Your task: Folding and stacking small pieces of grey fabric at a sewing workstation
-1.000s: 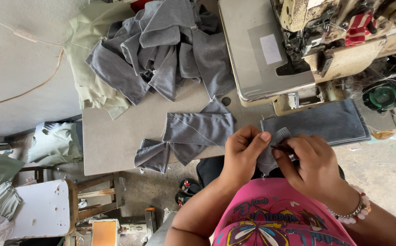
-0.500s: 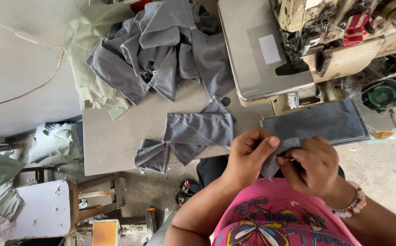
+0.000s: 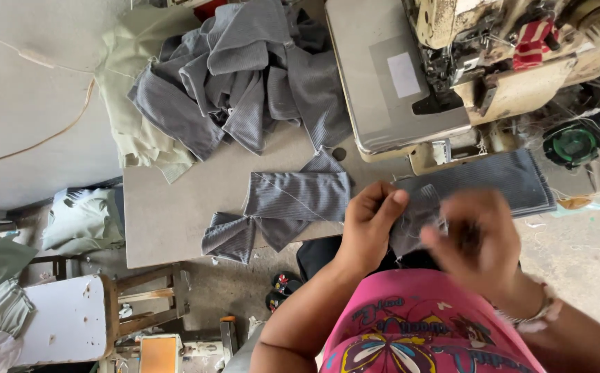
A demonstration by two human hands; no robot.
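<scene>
The left hand (image 3: 369,224) pinched a small grey ribbed fabric piece (image 3: 414,221) between thumb and fingers, held above the person's lap. The right hand (image 3: 476,238), blurred, touched the piece at three o'clock; its grip could not be told. At ten o'clock lay folded grey pieces (image 3: 293,200) on the table (image 3: 168,214); the sewing machine (image 3: 452,69) stood at twelve.

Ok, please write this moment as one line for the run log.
left hand: pinches small grey fabric piece | right hand: blurred, at same piece | table: grey fabric pile | sewing machine
</scene>
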